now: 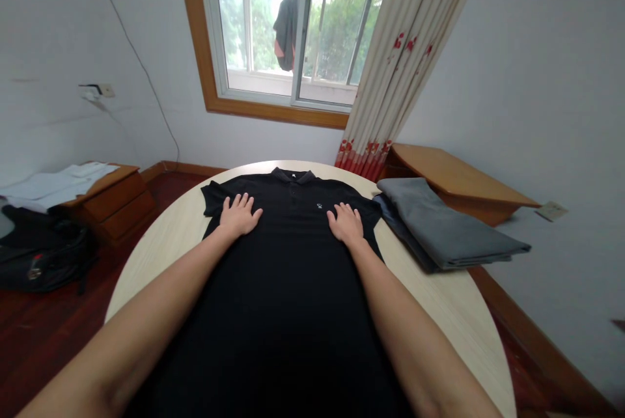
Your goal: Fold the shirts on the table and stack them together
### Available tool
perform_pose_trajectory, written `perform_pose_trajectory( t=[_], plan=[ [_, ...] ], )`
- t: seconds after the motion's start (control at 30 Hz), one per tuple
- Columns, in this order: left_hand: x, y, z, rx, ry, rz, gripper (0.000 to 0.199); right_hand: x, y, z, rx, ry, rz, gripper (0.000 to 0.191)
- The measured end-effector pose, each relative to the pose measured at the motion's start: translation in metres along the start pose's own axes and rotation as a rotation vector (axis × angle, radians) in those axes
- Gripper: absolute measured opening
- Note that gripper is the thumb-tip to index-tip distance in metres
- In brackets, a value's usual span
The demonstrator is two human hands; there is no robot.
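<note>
A black polo shirt [293, 255] lies spread face up on a round pale table [161, 255], its collar toward the window. My left hand [239, 215] rests flat on the upper left of the shirt, near the sleeve, with its fingers spread. On the upper right, just below a small white logo, my right hand [347, 222] also lies flat with the fingers apart. Neither hand holds anything. The lower part of the shirt is dark and runs toward me between my forearms.
Folded grey and dark clothes [449, 226] sit at the table's right edge, beside a wooden desk [454, 174]. A wooden cabinet [117, 200] with papers and a black bag [43, 262] are at the left. A curtain [390, 73] hangs by the window.
</note>
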State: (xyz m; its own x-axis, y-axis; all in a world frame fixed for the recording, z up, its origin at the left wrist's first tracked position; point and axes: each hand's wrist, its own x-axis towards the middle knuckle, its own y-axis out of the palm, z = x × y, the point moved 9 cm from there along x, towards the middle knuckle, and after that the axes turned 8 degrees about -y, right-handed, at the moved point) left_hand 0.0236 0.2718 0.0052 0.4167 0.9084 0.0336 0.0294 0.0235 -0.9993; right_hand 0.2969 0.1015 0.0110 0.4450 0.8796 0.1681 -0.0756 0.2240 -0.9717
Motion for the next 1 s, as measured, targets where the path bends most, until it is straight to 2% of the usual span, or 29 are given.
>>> perform_pose_trajectory(
  t=[0.07,0.17,0.27,0.33,0.43,0.57,0.67,0.77,0.87,0.93,1.0],
  plan=[
    [0.003,-0.009,0.024,0.007,-0.067,-0.074,0.075,-0.006,-0.010,0.007,0.044,-0.061,-0.093,0.050],
    [0.010,-0.020,0.078,-0.057,-0.277,-0.131,0.078,-0.013,-0.023,0.015,0.116,-0.104,-0.192,0.042],
    [0.018,-0.014,0.129,-0.113,-0.511,-0.030,0.090,-0.015,-0.030,0.018,0.167,-0.100,-0.233,0.039],
    [0.023,-0.007,0.143,-0.115,-0.571,0.057,0.097,-0.014,-0.031,0.022,0.194,-0.116,-0.234,0.037],
    [0.033,-0.005,0.134,-0.107,-0.518,0.067,0.094,-0.013,-0.029,0.024,0.225,-0.143,-0.239,0.032],
    [0.042,-0.006,0.113,-0.217,-0.440,0.036,0.053,-0.011,-0.026,0.017,0.262,-0.146,-0.250,0.025],
    [0.042,-0.015,0.112,-0.392,-0.459,-0.020,0.030,-0.009,-0.023,0.010,0.288,-0.129,-0.243,0.021],
    [0.039,-0.029,0.112,-0.516,-0.460,-0.121,0.043,-0.008,-0.021,0.007,0.308,-0.127,-0.245,0.020],
    [0.035,-0.040,0.098,-0.647,-0.393,-0.180,0.065,-0.007,-0.020,0.008,0.318,-0.138,-0.237,0.018],
    [0.029,-0.052,0.083,-0.738,-0.290,-0.253,0.071,-0.007,-0.019,0.008,0.320,-0.141,-0.231,0.018],
    [0.020,-0.066,0.059,-0.718,-0.094,-0.321,0.066,-0.007,-0.017,0.007,0.322,-0.142,-0.226,0.019]
  ],
)
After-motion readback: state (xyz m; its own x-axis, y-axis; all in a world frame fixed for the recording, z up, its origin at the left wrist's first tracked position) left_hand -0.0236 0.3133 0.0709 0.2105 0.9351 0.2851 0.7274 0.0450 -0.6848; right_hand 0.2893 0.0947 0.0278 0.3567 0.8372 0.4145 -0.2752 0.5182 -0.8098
